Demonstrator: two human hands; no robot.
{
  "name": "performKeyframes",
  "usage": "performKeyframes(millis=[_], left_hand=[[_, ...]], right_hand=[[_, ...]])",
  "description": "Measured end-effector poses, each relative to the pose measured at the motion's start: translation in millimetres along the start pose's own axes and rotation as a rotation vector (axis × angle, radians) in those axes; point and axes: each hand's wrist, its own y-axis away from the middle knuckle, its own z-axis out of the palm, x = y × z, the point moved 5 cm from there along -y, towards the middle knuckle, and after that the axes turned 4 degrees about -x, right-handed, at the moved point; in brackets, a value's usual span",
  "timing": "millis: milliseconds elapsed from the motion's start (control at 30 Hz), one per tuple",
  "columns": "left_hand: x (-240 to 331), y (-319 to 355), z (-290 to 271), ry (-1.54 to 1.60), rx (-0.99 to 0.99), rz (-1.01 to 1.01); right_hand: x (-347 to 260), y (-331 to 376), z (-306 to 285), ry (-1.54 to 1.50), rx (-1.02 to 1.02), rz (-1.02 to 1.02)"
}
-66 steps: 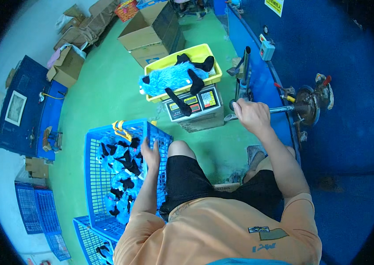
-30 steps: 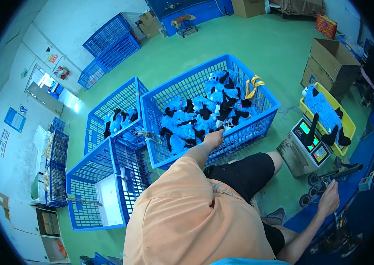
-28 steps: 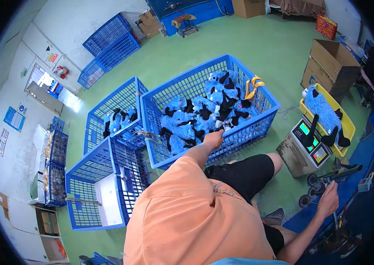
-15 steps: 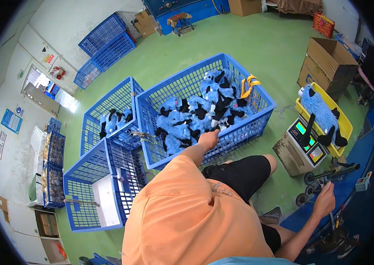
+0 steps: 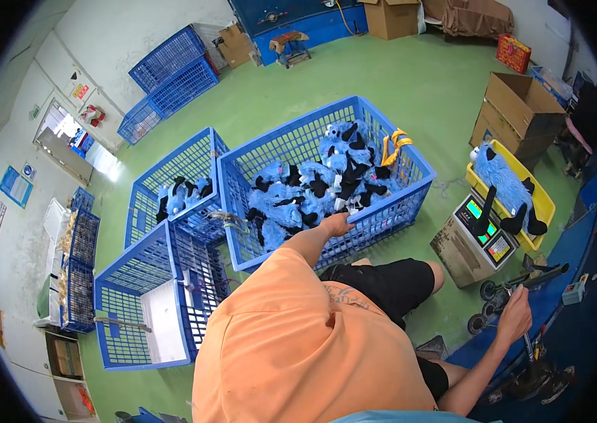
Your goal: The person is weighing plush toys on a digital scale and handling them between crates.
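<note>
My left hand is closed at the near rim of a large blue plastic crate, its fingers over the edge. Inside the crate lies a pile of blue furry plush toys with black limbs. My right hand, at the lower right, is closed beside a dark machine with a metal rod; what its fingers hold is too small to make out. Ahead of it, one long blue plush toy lies in the yellow tray of a weighing scale with lit green displays.
A second blue crate with a few plush toys stands left of the large one. Nearer me is another crate with a white sheet in it. Behind the scale stands an open cardboard box. More blue crates lean at the back wall.
My view has shifted slightly, so the crates and scale sit a little differently. My left hand has drawn back a little onto the crate's rim. My right hand stays by the machine.
</note>
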Motion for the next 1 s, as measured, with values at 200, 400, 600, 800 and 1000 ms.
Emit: performKeyframes(millis=[200,400,600,800,1000], left_hand=[[6,3,1,0.059,0.014,0.032],[15,15,8,0.105,0.006,-0.004],[35,37,6,0.126,-0.007,-0.083],[72,30,-6,-0.279,0.38,-0.04],[94,-3,-19,0.145,0.647,0.321]], right_hand=[[-1,1,1,-0.012,-0.016,-0.004],[-4,0,1,0.002,-0.02,0.007],[-9,-1,-4,0.011,-0.016,0.004],[6,5,9,0.077,-0.038,0.1],[-26,-7,-4,0.164,0.048,0.042]])
